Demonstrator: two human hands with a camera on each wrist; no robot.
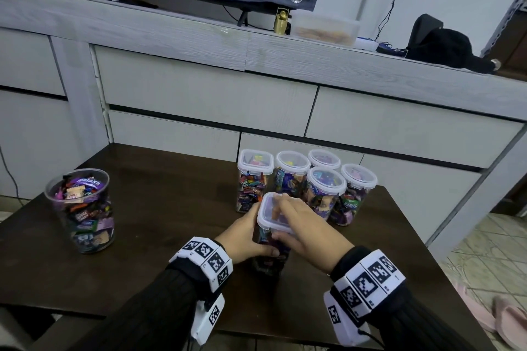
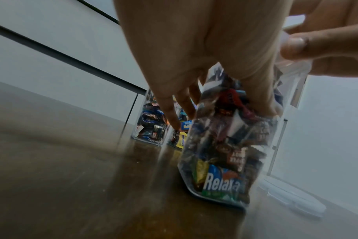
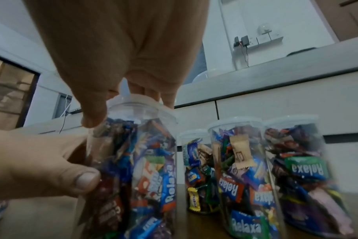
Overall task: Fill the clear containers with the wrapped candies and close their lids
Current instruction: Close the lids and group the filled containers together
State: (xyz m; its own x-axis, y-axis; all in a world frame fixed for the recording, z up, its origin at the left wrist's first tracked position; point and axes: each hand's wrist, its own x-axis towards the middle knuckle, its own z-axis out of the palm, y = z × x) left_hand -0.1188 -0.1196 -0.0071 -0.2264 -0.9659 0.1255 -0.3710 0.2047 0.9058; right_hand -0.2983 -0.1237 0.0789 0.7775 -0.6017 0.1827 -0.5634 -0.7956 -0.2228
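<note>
1. The left hand [image 1: 242, 236] is wrapping around the side of a tall clear box [image 1: 271, 251] full of candies [image 2: 221, 161], with the thumb in front and the fingers behind. It is holding the box steady on the brown table [image 1: 156, 194].

2. The right hand [image 1: 302, 225] is lying over the lid [image 1: 271, 215] on top of that box. Its fingers are lying nearly straight across the lid and its thumb is pressing at the near edge, so it is pushing, not grabbing.

3. I think the step now is closing this lid. Next, the right hand needs to push down on each side until the lid sits flat, while the left hand stops the box from tipping.

4. Just behind the box, five full jars [image 1: 325, 188] with lids on are standing close together. Far to the left, an open cup [image 1: 81, 208] of candies is waiting with no lid.

5. The head view is showing both hands, every jar and the open cup.

6. The left wrist view is showing the bottom of the box on the table and another lid [image 2: 292, 197] lying flat beside it, which the head view is hiding.

7. The right wrist view is showing the lid's rim from below and the right thumb on it.
</note>
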